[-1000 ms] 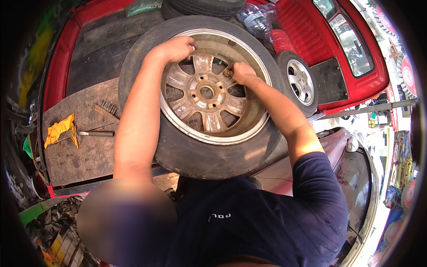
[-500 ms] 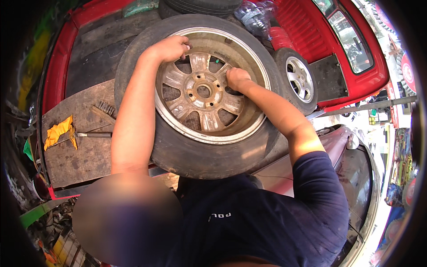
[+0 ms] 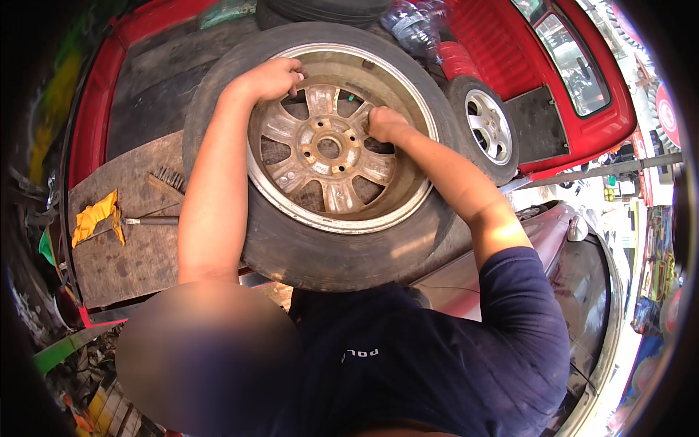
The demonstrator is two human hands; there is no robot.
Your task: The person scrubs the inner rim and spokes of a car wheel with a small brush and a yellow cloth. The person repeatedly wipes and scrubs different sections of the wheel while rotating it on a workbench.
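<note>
A car wheel with a dirty alloy rim and a black tire lies face up on the wooden boards in front of me. My left hand is at the rim's far left edge. Its fingers are curled inward over the barrel, with a small pale spot at the fingertips; what they pinch, if anything, I cannot make out. Inside the rim, my right hand is closed around an upper right spoke, its fingertips hidden behind the metal.
A wire brush, a brush-like tool with a dark handle and a yellow cloth lie left on the boards. Another wheel leans at right, near plastic bottles. A tire sits behind. Red truck-bed walls surround them.
The wheel has shifted slightly left, and both hands have moved along with it. Their holds look the same.
</note>
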